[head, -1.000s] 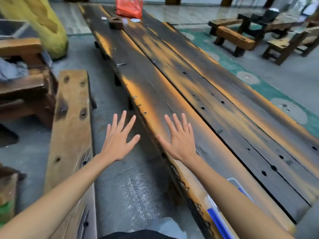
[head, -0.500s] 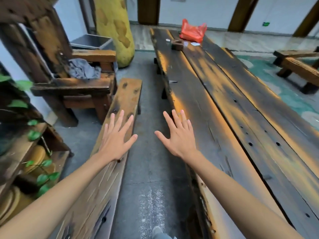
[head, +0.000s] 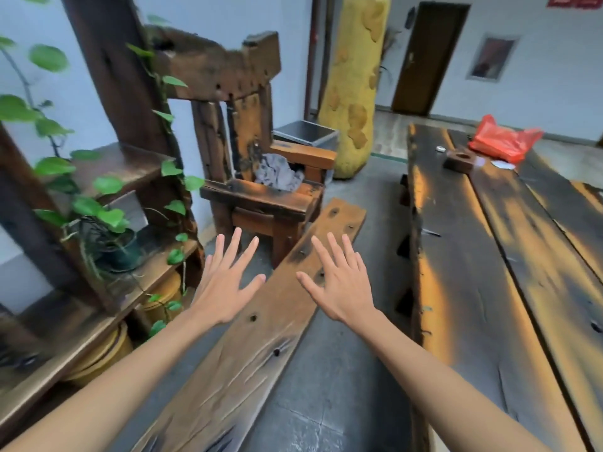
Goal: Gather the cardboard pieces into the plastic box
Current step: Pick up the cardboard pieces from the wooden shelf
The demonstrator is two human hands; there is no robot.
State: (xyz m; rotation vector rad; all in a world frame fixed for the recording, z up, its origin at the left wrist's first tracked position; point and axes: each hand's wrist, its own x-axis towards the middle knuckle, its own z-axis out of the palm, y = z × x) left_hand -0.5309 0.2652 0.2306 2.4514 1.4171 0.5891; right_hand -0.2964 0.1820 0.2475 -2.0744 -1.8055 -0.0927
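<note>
- Grey stone floor [head: 329, 380] runs under me, with pale walls and a dark door [head: 421, 57] at the far end of the room.
- Far left, a dark wooden shelf [head: 107, 321] carries a trailing green plant [head: 98, 203] in a pot, with yellow tubs tucked below it.
- Beyond that stands a heavy wooden chair [head: 257, 177] with a grey cloth [head: 277, 176] bundled on its seat.
- My left hand [head: 225, 288] hangs in the air, palm down, fingers spread straight, holding nothing.
- A long wooden bench [head: 248, 353] runs diagonally beneath both my hands.
- My right hand [head: 342, 288] floats over the bench's far half, fingers likewise fanned out and gripping nothing.
- Behind the chair rises a yellow textured column [head: 354, 83], with a dark square bin [head: 306, 132] just beside its foot.
- To the right stretches a long plank table [head: 489, 288], dark with orange streaks.
- At its far end sit a small wooden block [head: 458, 159] and a red plastic bag [head: 502, 141].
- Neither the cardboard pieces nor the plastic box shows anywhere in my view.
</note>
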